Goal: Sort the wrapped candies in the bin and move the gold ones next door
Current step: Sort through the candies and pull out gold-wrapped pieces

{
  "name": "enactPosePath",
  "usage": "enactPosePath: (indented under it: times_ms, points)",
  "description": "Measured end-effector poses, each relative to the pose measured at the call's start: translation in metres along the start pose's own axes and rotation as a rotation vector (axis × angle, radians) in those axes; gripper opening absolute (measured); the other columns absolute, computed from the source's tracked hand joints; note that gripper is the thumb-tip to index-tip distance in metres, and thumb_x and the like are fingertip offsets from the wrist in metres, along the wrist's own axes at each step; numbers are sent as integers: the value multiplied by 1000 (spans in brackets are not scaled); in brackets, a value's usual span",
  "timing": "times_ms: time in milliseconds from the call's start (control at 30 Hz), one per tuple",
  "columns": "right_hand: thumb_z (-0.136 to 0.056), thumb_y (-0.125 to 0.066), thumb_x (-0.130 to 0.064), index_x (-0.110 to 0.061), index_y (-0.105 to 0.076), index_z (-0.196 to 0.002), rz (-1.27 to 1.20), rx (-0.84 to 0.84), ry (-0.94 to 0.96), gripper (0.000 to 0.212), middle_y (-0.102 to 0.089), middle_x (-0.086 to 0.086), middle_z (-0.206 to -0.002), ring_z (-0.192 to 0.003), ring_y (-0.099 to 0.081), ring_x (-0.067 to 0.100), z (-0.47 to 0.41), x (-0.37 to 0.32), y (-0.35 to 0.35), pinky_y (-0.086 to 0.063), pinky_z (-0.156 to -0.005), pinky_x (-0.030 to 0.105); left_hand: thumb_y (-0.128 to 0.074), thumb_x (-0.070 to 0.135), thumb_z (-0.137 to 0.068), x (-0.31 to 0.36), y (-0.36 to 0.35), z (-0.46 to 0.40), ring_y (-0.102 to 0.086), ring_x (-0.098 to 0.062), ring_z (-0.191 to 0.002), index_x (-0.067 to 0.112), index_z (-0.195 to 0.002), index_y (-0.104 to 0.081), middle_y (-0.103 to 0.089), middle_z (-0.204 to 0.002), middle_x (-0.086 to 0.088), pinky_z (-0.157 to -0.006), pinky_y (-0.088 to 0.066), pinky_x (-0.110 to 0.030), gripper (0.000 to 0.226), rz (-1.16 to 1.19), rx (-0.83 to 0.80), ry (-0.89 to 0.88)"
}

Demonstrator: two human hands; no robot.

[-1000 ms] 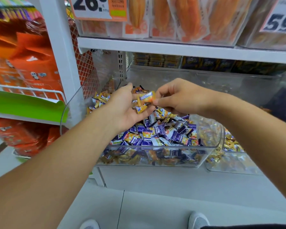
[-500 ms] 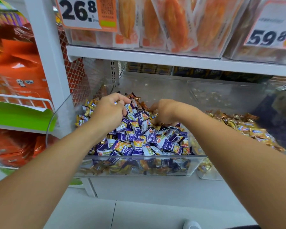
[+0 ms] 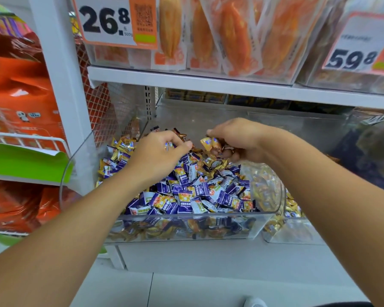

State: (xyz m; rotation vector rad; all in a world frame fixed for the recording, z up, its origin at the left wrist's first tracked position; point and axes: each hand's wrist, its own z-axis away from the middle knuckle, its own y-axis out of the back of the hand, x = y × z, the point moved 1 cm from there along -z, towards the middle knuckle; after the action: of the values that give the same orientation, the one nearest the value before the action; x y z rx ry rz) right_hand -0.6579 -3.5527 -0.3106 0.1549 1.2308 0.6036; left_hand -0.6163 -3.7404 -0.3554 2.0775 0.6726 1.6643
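a gold-wrapped candy [image 3: 209, 143] was pinched in the curled fingers of the right hand [image 3: 237, 138], held just above the heap at the back of the clear acrylic bin [image 3: 186, 227]. the left hand [image 3: 157, 156] was curled into the purple-wrapped candies [image 3: 186, 191], a wrapper apparently caught in its fingertips. the neighbouring bin [image 3: 297, 233] of gold sweets lay to the right. a loose pinch on slick foil could be lost in transit, so that the candy dropped back among the purple ones
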Motion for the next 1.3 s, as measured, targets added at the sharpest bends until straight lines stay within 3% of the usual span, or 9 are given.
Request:
enactPosePath:
  times_ms: [133, 233, 433, 667, 800, 933, 1033, 1133, 1300]
  points:
    - [-107, -38, -29, -8, -50, -81, -415, -137, -111, 35, -47, 3, -63, -45, -41, 9, 12, 5, -6, -30, -32, 15, -61, 60, -88, 19, -10, -2, -43, -12, -56, 20, -94, -72, -49, -67, 3, -44, -31, -21, 42, 405, -96, 181]
    - [-108, -38, -22, -2, -52, -100, -581, -92, -107, 25, -55, 11, -74, -56, -50, 12, 15, 7, -7, -36, -32, 13, -72, 62, -77, 26, -17, -6, -44, -12, -58, 21, -94, -72, -53, -71, 3, -39, -29, -20, 45, 485, -94, 263]
    - [-106, -44, -26, -2, -50, -94, -605, -132, -95, 28, -63, 14, -61, -51, -54, 14, 18, 4, -19, -40, -35, 11, -71, 27, -91, 23, -18, 0, -40, -3, -40, 15, -93, -68, -57, -58, 5, -36, -29, -15, 12, 579, -81, 293]
    - [-99, -58, -38, -6, -62, -99, -371, 48, -60, 33, -50, 5, -65, -47, -45, 11, -4, 7, -21, -35, -34, 17, -63, 23, -98, 8, -10, -4, -43, -6, -44, 15, -90, -65, -54, -68, -5, -38, -34, -17, 11, 465, 85, 302]
    - [-91, -70, -37, -4, -70, -106, 498, 356, 16, 36, -67, 6, -89, -70, -61, 21, -31, 15, -9, -57, -65, 32, -57, 21, -101, -9, 3, -9, -46, -12, -57, 13, -94, -61, -59, -83, -7, -38, -35, -19, 11, 534, 206, 345]
    - [-99, -58, -22, -1, -67, -117, 926, 138, 13, 29, -64, 7, -103, -92, -67, 26, -38, 15, -36, -58, -81, 35, -52, 18, -103, -19, 9, -6, -51, -7, -50, 13, -96, -56, -56, -99, -4, -35, -32, -17, 10, 588, 160, 408]
    - [-101, -53, -17, -3, -64, -126, 983, 89, 57, 30, -64, 9, -124, -108, -64, 27, -47, 18, -43, -56, -90, 36, -49, 19, -104, -20, 13, -3, -44, -4, -35, 13, -106, -56, -55, -84, -5, -34, -30, -19, 9, 547, 128, 417]
    - [-94, -67, -22, -8, -71, -103, 886, 194, 64, 18, -71, 6, -109, -89, -66, 23, -57, 17, -38, -56, -75, 33, -49, 24, -104, -22, 14, -1, -40, -11, -39, 16, -108, -58, -56, -69, -4, -42, -28, -22, 12, 457, 117, 397]
    - [-90, -73, -34, -8, -70, -98, 811, 315, 101, 28, -68, 6, -95, -90, -66, 23, -40, 5, -14, -52, -71, 29, -56, 24, -101, -18, 6, -6, -51, -14, -54, 13, -95, -59, -63, -92, -5, -38, -36, -21, 13, 415, 148, 305]
